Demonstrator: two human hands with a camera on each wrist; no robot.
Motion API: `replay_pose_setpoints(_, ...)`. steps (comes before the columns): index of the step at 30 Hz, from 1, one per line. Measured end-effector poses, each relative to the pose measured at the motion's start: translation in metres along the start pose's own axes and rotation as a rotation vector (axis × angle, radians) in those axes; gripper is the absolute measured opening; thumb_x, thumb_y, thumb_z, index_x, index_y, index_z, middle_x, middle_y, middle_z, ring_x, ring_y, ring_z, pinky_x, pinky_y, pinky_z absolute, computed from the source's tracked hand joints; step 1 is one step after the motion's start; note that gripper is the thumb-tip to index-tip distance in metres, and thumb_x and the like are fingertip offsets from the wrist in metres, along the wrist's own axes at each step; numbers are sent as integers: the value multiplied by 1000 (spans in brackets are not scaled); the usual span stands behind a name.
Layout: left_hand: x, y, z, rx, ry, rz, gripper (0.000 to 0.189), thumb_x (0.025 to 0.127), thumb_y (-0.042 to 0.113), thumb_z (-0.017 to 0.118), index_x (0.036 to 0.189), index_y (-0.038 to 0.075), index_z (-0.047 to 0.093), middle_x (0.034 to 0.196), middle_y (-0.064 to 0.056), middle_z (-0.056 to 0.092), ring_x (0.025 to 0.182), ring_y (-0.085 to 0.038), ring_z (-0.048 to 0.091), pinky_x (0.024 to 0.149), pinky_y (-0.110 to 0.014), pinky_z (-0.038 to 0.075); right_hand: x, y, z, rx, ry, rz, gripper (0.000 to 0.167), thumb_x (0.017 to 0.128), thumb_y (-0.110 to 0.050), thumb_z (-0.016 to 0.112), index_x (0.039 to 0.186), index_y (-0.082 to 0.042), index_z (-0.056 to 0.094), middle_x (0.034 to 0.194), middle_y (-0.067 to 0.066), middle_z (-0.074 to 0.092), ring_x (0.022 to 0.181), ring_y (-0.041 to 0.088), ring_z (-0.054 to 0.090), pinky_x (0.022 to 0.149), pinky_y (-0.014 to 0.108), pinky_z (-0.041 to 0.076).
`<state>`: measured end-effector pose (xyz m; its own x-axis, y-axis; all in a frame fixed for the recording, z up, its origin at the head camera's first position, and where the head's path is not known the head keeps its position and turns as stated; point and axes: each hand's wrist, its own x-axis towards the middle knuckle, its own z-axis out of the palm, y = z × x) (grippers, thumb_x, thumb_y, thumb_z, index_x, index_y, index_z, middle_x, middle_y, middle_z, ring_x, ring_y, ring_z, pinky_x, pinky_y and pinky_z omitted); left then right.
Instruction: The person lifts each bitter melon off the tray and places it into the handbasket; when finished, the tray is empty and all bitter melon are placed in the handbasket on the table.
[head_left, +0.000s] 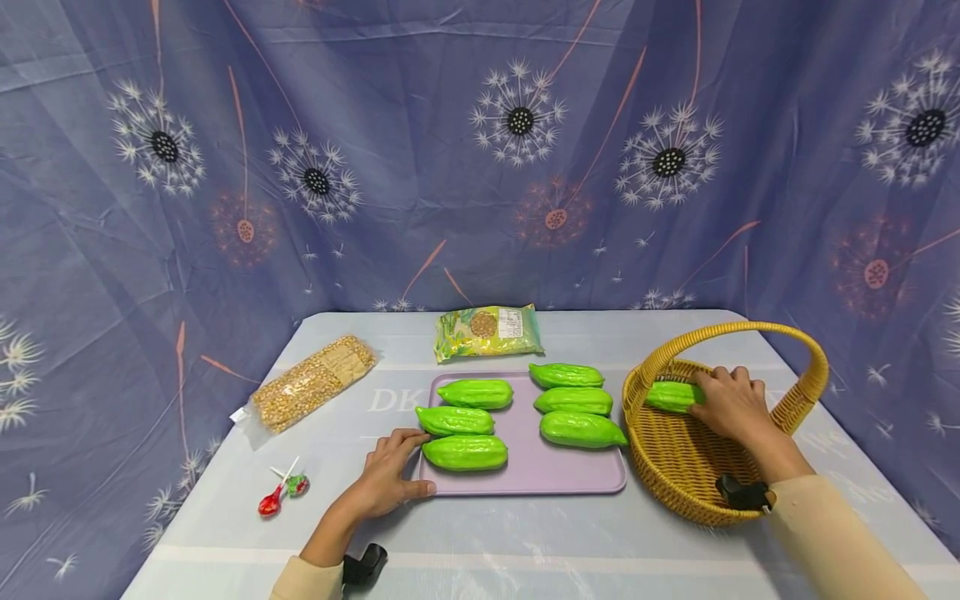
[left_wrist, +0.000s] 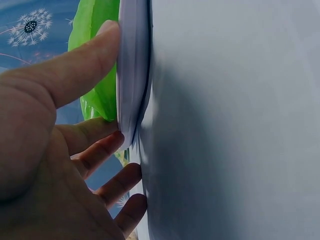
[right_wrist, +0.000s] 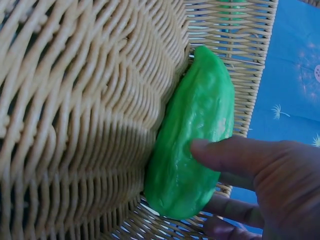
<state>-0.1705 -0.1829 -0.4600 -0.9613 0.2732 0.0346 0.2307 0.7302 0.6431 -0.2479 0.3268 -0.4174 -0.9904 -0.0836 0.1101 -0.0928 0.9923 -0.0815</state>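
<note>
Inside the yellow wicker basket (head_left: 675,471), my right hand (head_left: 731,404) holds a green bitter melon (right_wrist: 192,135), its thumb on one side and fingers on the other. The melon lies against the basket's woven wall in the right wrist view. My left hand (head_left: 390,475) is at the near left corner of the purple tray (head_left: 525,479), thumb by the rim and fingertips along the edge. Its fingers (left_wrist: 92,132) are spread and loosely bent. Two columns of bitter melons lie on the tray, three on the left (head_left: 465,452) and three on the right (head_left: 581,429).
A bag of corn kernels (head_left: 311,383) lies at the left, and a green-yellow packet (head_left: 487,332) behind the tray. Two lollipops, one red (head_left: 270,502) and one green (head_left: 297,485), are left of my left hand. The basket's tall handle (head_left: 738,329) arches over its opening.
</note>
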Motion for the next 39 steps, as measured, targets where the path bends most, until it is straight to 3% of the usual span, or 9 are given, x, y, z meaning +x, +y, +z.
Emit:
replay_pose_setpoints(15, 0, 1, 0, 1, -5, -12, 70, 73, 30, 80, 132, 9, 50, 135, -10, 44, 122, -32, 36, 98, -55, 22, -9, -3, -33, 201, -88, -28, 61, 85, -37, 66, 131, -1, 49, 124, 32, 48, 105, 51, 40, 78, 60, 30)
replay_pose_setpoints(28, -1, 1, 0, 7, -5, -11, 70, 73, 31, 80, 133, 9, 50, 136, -9, 44, 123, -32, 36, 98, -54, 23, -39, -31, -55, 339, -14, -105, 62, 84, -39, 68, 131, -3, 51, 129, 30, 50, 115, 47, 41, 85, 63, 35)
replay_pose_setpoints(39, 0, 1, 0, 11, -8, -14, 70, 73, 32, 79, 133, 10, 50, 136, -9, 44, 123, -32, 35, 98, -54, 23, -63, -57, -55, 332, 79, -209, 53, 83, -36, 70, 124, -6, 57, 124, 24, 57, 114, 46, 48, 88, 60, 38)
